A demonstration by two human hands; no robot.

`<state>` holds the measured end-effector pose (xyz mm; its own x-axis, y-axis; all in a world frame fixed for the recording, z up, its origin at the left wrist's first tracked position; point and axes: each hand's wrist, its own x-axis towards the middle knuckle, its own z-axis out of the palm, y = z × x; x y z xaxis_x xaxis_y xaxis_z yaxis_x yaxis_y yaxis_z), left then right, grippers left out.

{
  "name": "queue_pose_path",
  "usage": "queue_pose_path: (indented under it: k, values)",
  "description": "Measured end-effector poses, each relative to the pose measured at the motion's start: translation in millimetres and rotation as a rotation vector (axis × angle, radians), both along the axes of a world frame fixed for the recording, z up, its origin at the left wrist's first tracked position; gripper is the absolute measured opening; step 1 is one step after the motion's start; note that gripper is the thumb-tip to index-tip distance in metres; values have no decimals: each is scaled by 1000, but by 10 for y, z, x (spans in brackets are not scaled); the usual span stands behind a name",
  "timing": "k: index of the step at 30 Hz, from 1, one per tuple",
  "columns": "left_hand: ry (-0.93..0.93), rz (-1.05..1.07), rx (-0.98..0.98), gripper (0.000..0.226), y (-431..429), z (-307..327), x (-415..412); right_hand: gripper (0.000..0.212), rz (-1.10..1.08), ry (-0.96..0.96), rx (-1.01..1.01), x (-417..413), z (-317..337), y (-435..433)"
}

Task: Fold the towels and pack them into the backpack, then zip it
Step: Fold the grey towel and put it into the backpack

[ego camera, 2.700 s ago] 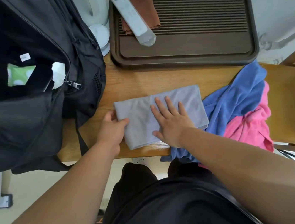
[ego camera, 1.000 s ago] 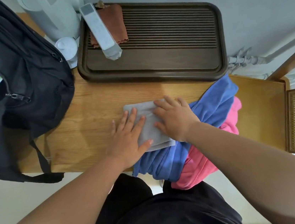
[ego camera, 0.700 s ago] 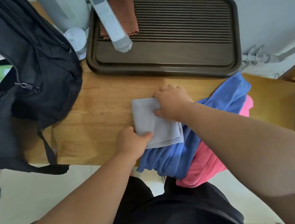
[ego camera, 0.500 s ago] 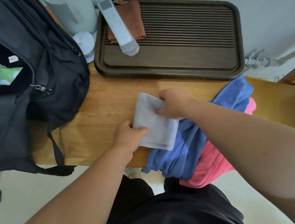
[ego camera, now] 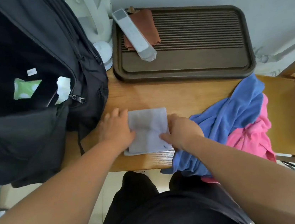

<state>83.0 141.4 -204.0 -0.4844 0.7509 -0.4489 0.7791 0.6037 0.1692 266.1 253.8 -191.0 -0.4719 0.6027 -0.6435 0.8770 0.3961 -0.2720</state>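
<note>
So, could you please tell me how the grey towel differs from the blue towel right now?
The grey towel is folded into a flat rectangle; the blue towel lies crumpled. The grey towel sits wholly on the table; the blue towel hangs over its front edge. Both lie outside the backpack.

— How many towels?
— Three: one grey towel (ego camera: 149,130) at centre, one blue towel (ego camera: 236,112) and one pink towel (ego camera: 252,136) at right.
— Bags?
— One backpack (ego camera: 33,126), left of frame.
— And on the rest of the counter (ego camera: 159,95)?
— One tray (ego camera: 183,64), upper middle, carrying one brown cloth (ego camera: 147,22) and one white remote (ego camera: 133,33). One kettle (ego camera: 94,16), upper left.
— Hands?
— Two: left hand (ego camera: 115,130), right hand (ego camera: 180,130).
</note>
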Motion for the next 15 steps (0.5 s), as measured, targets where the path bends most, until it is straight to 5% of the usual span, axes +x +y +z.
queue_pose_path:
  k: [3, 7, 11, 15]
  values:
    - [19, -134, 80, 79, 21, -35, 88, 62, 224, 168, 272, -127, -43, 79]
    - [-103, -125, 8, 97, 152, -64, 131, 98, 470, 97, 211, -363, -97, 235]
    - [-13, -247, -28, 93, 264, -40, 109, 80, 525, -24, 235, -444, -141, 317]
    - [-63, -277, 13, 34, 384, -19, 107, 56, 491, 26, 215, -379, -129, 339]
